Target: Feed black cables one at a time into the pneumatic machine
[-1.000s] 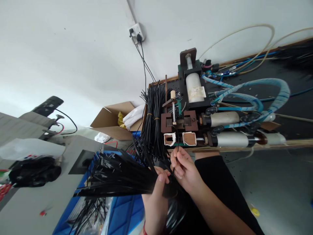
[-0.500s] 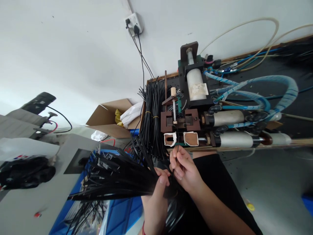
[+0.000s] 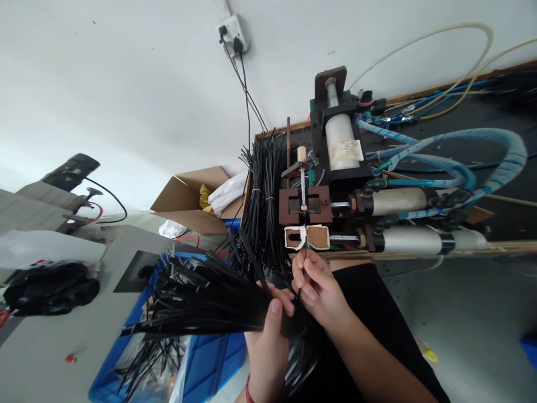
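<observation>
My left hand [image 3: 268, 330] grips a thick fan of black cable ties [image 3: 201, 299] that spreads out to the left over a blue bin. My right hand [image 3: 315, 285] pinches a single black tie [image 3: 305, 258] and holds its tip up at the white-edged jaws [image 3: 308, 236] of a small pneumatic machine [image 3: 335, 184]. The two jaw blocks sit close together. A tied bundle of black ties [image 3: 264, 201] lies on the bench just left of the machine.
Blue air hoses [image 3: 453, 162] and steel cylinders [image 3: 411, 240] run right from the machine on a dark bench. An open cardboard box [image 3: 188, 204] and a blue bin [image 3: 210, 358] stand to the left. A grey machine [image 3: 50, 313] fills the lower left; a wall socket [image 3: 232, 31] is above.
The machine's jaw blocks and brown slides have closed toward each other around the tie tip. Both hands stay nearly in place.
</observation>
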`<state>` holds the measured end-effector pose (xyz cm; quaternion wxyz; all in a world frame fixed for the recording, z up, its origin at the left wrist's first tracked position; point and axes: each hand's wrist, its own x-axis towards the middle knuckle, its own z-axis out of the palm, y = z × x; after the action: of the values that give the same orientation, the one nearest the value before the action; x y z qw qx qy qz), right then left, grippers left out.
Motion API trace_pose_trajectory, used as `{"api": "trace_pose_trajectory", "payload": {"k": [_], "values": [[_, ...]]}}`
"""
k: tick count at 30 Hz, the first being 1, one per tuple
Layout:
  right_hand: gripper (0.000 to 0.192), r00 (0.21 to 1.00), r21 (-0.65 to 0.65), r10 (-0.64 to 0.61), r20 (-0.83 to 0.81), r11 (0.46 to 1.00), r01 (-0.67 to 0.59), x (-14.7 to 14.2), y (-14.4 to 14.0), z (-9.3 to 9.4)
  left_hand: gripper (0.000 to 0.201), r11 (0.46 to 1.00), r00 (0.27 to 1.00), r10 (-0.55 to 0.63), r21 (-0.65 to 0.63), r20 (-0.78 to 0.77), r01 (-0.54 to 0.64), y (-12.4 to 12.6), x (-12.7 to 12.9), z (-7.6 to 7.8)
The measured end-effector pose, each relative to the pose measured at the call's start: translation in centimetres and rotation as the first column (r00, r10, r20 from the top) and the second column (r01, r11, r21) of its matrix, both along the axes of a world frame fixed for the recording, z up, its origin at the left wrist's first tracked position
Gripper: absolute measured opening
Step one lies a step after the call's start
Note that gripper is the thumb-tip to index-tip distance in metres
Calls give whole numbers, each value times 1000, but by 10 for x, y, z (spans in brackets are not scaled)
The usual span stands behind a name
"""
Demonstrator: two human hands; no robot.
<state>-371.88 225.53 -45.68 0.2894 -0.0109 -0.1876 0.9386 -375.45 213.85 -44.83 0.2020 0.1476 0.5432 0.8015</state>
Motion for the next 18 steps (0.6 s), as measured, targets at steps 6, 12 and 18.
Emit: {"api": "trace_pose_trajectory", "payload": {"k": [6, 12, 18], "values": [[27, 996, 33, -67, 58, 997, 65, 0, -3, -5, 17, 996, 1000, -2, 86, -5, 3, 1, 2, 6], [29, 889, 599, -127, 439, 780, -184, 11, 13, -15, 21, 986, 994, -102, 127, -47, 107, -2, 8, 9], [27, 545, 675, -446, 710, 210, -707, 16, 32, -16, 25, 994, 988, -107, 5, -113, 108, -10, 15, -3]]}}
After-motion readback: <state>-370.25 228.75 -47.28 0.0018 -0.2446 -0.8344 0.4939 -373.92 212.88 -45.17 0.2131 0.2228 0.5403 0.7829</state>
